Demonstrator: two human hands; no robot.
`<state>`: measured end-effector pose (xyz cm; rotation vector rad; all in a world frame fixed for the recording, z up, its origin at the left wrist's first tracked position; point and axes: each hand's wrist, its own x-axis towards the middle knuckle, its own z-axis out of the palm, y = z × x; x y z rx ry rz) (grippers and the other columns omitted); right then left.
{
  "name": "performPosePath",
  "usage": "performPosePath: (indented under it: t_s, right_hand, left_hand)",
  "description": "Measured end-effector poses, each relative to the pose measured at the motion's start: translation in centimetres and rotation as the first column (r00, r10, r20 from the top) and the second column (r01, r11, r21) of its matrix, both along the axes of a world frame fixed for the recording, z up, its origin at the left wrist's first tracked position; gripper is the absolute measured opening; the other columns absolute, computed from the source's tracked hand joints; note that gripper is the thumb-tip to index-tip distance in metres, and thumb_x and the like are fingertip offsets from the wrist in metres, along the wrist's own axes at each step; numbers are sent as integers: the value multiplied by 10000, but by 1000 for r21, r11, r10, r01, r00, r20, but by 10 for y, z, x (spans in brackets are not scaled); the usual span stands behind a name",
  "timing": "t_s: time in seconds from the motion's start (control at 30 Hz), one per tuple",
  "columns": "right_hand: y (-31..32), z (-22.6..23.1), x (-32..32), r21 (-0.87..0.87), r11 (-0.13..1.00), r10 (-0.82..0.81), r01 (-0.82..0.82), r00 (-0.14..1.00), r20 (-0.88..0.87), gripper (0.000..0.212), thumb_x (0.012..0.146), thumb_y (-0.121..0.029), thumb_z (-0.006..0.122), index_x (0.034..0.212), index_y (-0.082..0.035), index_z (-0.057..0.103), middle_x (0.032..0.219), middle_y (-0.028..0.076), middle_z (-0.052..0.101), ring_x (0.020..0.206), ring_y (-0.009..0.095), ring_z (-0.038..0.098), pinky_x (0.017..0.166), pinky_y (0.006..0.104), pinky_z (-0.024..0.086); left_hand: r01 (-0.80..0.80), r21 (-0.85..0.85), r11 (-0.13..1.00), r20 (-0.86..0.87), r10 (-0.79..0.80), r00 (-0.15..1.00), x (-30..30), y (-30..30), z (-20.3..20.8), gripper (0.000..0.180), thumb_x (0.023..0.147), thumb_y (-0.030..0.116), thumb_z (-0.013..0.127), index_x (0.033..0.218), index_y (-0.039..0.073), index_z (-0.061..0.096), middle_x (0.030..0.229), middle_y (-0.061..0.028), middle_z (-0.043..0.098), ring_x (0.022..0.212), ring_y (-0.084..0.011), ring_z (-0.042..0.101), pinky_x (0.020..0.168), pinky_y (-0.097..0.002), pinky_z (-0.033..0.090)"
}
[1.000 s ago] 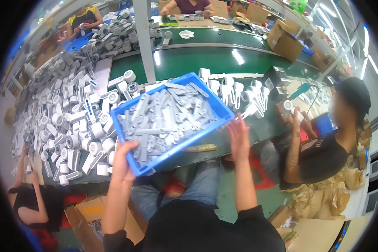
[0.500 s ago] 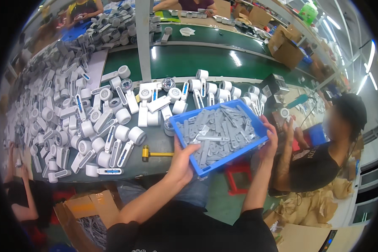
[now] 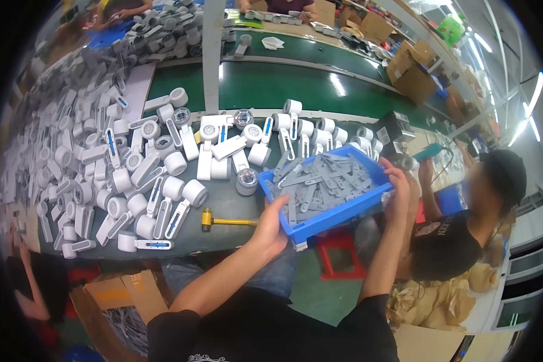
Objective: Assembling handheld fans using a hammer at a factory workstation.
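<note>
Blue bin [image 3: 341, 216] held tilted over the bench's [image 3: 202, 240] front edge, near corner out past it, red stool [image 3: 339, 259] below. Far rim close to white units [image 3: 208, 134]; bare bench left of bin, around yellow hammer [image 3: 226, 221]. Co-worker [image 3: 455, 238] near on right. Left hand [image 3: 273, 229] clamped on bin's left end, right hand [image 3: 398, 188] on right end; fingers underneath hidden. Hammer's handle end covered by left hand. Far-left pile blurry. Bin rectangular, shallow, filled with jumbled flat grey strips [image 3: 329, 181].

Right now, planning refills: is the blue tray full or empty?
Mostly full: grey strips lie heaped in the blue tray, covering most of its floor.
</note>
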<state>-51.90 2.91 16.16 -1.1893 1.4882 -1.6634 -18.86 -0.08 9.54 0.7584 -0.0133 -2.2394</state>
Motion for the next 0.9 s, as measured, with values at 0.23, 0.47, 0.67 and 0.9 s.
performPosePath:
  t_s: [0.23,0.47,0.67,0.9]
  right_hand:
    - [-17,21,3,13,998,67,-66,988,-138,230,879,-170,594,1027,-16,678,1501,243,590,1421,350,496,1234,417,293]
    - [-9,1,-43,269,939,-200,216,976,-85,394,915,-301,708,1096,48,731,1106,125,718,998,241,640,880,380,491]
    - [0,-20,-85,168,977,-140,129,989,52,303,910,-176,696,1151,-2,638,1071,94,653,1033,237,630,937,366,501]
    - [41,-17,-76,-91,984,-109,154,919,378,625,934,-103,587,1537,16,472,1485,160,590,1381,290,546,1199,406,381]
  left_hand:
    - [-34,-37,999,-85,31,996,-2,3,-12,550,1065,368,611,1508,60,505,1451,-165,621,1297,-334,624,1120,-503,502]
    - [-113,-165,980,-138,91,986,-11,4,-23,670,1080,253,607,1623,182,221,1562,-132,467,1403,-304,530,1131,-509,496]
    - [20,-298,954,-112,-55,992,-13,-6,-44,863,1090,456,574,1704,155,48,1651,-154,361,1528,-317,378,1177,-524,440]
    - [696,-665,270,573,783,244,36,-89,-26,377,1020,291,639,1305,49,687,1134,-140,741,1037,-381,723,851,-463,578]
